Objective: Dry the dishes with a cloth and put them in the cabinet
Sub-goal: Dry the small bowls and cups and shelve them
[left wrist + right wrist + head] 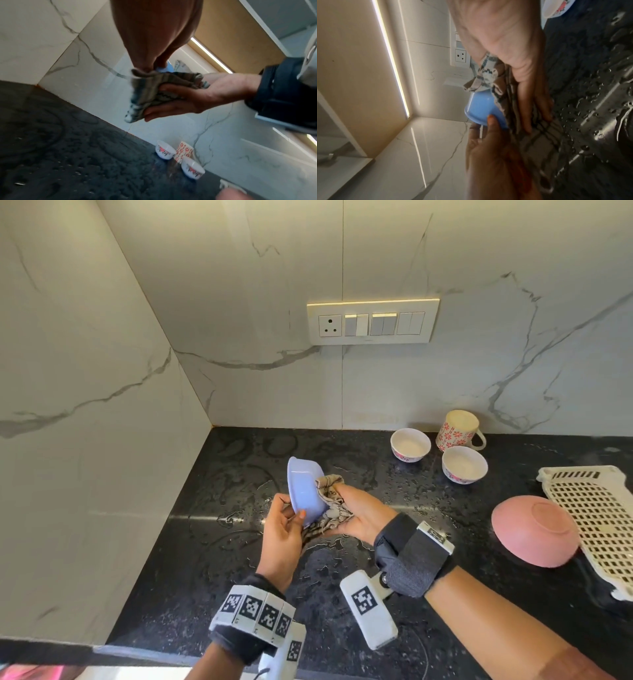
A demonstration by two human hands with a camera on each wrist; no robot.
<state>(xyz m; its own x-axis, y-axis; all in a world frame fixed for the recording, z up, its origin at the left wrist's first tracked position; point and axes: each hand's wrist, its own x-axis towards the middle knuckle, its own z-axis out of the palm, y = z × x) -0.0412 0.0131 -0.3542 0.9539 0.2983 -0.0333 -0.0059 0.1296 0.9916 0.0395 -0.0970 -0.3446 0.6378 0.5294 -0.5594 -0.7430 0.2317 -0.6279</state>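
While tilted on edge, blue bowl [305, 491] between left hand [282, 537] and cloth [330, 501].

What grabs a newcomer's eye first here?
Centre frame: the left hand holds a blue bowl tilted on edge while the right hand presses a patterned cloth against its outside. To the right, an upturned pink bowl sits on the wet black countertop, beside a white perforated tray.

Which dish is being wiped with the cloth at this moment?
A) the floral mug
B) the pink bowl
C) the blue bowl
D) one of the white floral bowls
C: the left hand holds the blue bowl on edge while the right hand presses the cloth against its outside; the other dishes stand on the counter.
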